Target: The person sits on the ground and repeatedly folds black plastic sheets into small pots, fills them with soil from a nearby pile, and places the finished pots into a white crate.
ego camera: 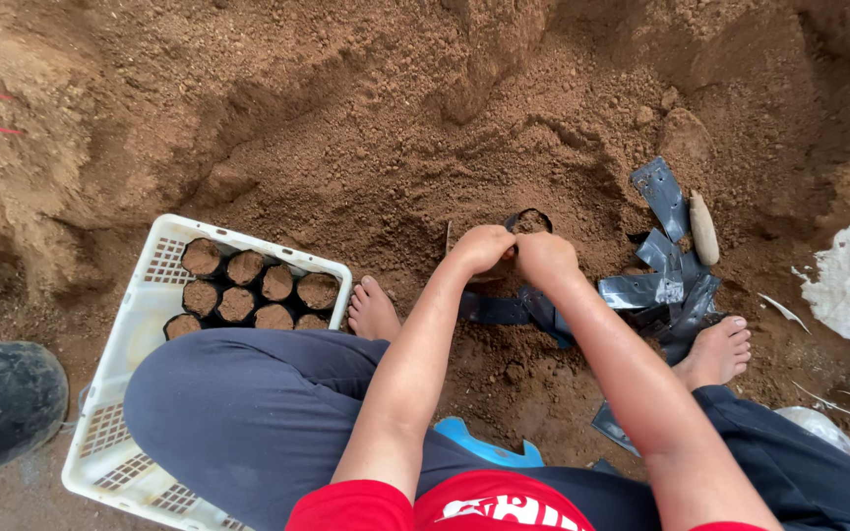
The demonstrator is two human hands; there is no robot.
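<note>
Against the soil heap, left hand and right hand pinch a black nursery bag closed-fingered; holding its mouth open and upright would help soil pack evenly.

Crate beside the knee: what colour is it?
White, with a grid base; crate, head view.

Plant-nursery potting area, outdoors or under rough cover, with a bare earth floor. Loose brown soil is heaped beyond the person's clasped hands and spreads beneath them. To the left of the hands stands a white slatted plastic crate holding small black nursery bags packed with soil. To the right of the hands lie flat, unfilled black bags. The seated person's feet are bare on the ground.
</note>
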